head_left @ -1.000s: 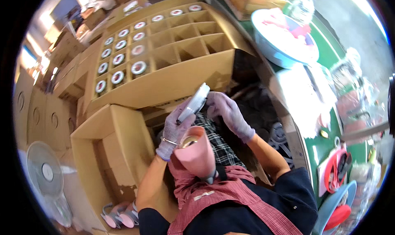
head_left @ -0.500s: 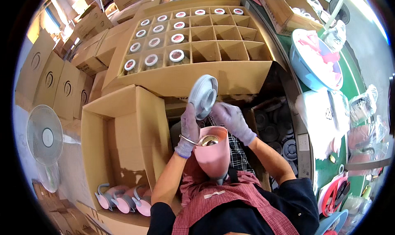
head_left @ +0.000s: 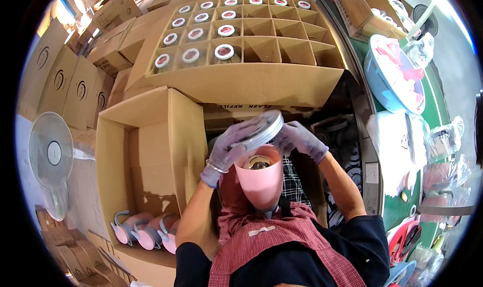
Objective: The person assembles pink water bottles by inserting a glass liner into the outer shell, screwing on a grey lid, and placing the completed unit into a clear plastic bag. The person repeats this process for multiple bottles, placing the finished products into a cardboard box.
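Note:
A pink tapered flask body [head_left: 260, 184] stands in my lap with its wide mouth facing up and a shiny metal piece inside. Just above that mouth, my gloved left hand [head_left: 227, 145] grips a grey round ring-like part [head_left: 265, 132], which is tilted. The fingers of my gloved right hand [head_left: 303, 141] are curled at the part's right edge. The ring's underside is turned away from me, and my fingers cover some of its rim.
Ahead lies a divided carton [head_left: 241, 83] with several white-lidded glass refills [head_left: 224, 52]. At left, an open carton [head_left: 151, 166] holds pink flasks with grey handles [head_left: 149, 236]. Grey round parts [head_left: 352, 174] sit in a dark box at right, beside a green bench [head_left: 400, 211] with a blue basin [head_left: 377, 80].
The grey part has gone from nearly upright to tilted over the flask's mouth. My left hand has turned over its top, and my right hand has come to its edge.

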A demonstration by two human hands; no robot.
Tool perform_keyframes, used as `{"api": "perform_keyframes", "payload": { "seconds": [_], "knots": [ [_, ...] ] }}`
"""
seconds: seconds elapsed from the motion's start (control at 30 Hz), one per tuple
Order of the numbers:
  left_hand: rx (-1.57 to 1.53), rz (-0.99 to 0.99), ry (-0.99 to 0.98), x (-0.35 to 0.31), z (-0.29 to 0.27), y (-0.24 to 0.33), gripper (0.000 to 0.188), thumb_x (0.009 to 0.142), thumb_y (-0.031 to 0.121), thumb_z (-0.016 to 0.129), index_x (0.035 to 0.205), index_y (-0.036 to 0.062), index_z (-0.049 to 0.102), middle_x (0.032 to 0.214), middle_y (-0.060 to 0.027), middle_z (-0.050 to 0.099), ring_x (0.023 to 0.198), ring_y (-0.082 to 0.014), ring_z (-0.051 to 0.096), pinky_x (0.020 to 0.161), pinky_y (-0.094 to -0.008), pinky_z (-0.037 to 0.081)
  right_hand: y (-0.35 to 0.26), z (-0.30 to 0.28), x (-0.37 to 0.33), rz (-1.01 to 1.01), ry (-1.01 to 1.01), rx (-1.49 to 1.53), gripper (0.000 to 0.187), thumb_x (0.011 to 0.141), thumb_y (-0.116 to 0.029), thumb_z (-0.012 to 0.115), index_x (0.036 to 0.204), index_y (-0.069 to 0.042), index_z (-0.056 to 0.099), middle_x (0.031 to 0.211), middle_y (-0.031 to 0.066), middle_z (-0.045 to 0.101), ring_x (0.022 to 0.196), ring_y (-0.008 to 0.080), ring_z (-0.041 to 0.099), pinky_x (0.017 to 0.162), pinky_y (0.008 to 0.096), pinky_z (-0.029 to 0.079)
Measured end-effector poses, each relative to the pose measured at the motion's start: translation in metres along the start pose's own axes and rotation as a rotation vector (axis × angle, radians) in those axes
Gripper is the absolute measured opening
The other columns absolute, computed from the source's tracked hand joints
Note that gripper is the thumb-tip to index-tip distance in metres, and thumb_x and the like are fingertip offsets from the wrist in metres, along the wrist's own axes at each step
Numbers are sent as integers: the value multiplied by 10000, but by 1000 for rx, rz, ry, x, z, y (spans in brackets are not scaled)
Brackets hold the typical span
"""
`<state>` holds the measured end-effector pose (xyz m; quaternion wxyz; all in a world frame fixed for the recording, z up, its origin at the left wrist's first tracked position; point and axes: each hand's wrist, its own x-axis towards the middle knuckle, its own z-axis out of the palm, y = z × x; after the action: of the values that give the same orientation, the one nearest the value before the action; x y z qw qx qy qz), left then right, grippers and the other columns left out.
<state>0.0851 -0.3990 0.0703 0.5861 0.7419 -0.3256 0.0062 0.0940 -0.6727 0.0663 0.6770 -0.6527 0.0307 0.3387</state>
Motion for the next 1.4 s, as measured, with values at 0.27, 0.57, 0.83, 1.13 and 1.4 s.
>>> {"api": "perform_keyframes", "payload": {
  "seconds": [0.27, 0.57, 0.83, 1.13, 1.4],
  "knots": [
    [127, -58, -330, -43, 6, -34, 531, 958, 470, 584, 1353, 119, 636, 1259, -170, 634, 1226, -343, 577, 1037, -436, 472, 23, 24, 5, -279, 113, -70, 464, 1018, -330, 587, 1319, 22, 613, 1277, 122, 659, 1177, 163, 589, 1030, 295, 455],
    [536, 31, -275, -63, 25, -9, 521, 892, 443, 635, 1232, 49, 616, 1175, -184, 630, 1141, -396, 571, 1109, -494, 357, 33, 31, 37, -149, -373, -395, 517, 1015, -398, 560, 1401, -54, 554, 1439, 198, 527, 1252, 357, 576, 1048, 386, 478],
    [-555, -678, 161, -86, 102, -48, 470, 1027, 375, 531, 1330, 18, 570, 1271, -184, 628, 1241, -280, 559, 1082, -389, 413, 39, -2, -71, -642, 3, -1111, 556, 941, -502, 582, 1329, -103, 582, 1246, 233, 571, 1121, 415, 567, 987, 482, 468],
    [-604, -1064, -94, -155, 74, -30, 389, 999, 335, 603, 1203, 8, 659, 1074, -94, 715, 995, -169, 667, 903, -302, 507, 77, -31, -161, 12, -11, -1405, 465, 1016, -356, 449, 1347, -46, 549, 1268, 216, 603, 1110, 396, 605, 885, 480, 521],
    [82, -884, 72, -79, 92, -13, 145, 847, 108, 703, 969, 32, 709, 963, -91, 734, 929, -228, 696, 901, -343, 530, 154, -36, -97, -321, 313, 22, 533, 1054, -313, 471, 1514, -72, 353, 1369, 147, 544, 1259, 244, 521, 1132, 358, 358]
  ]
}}
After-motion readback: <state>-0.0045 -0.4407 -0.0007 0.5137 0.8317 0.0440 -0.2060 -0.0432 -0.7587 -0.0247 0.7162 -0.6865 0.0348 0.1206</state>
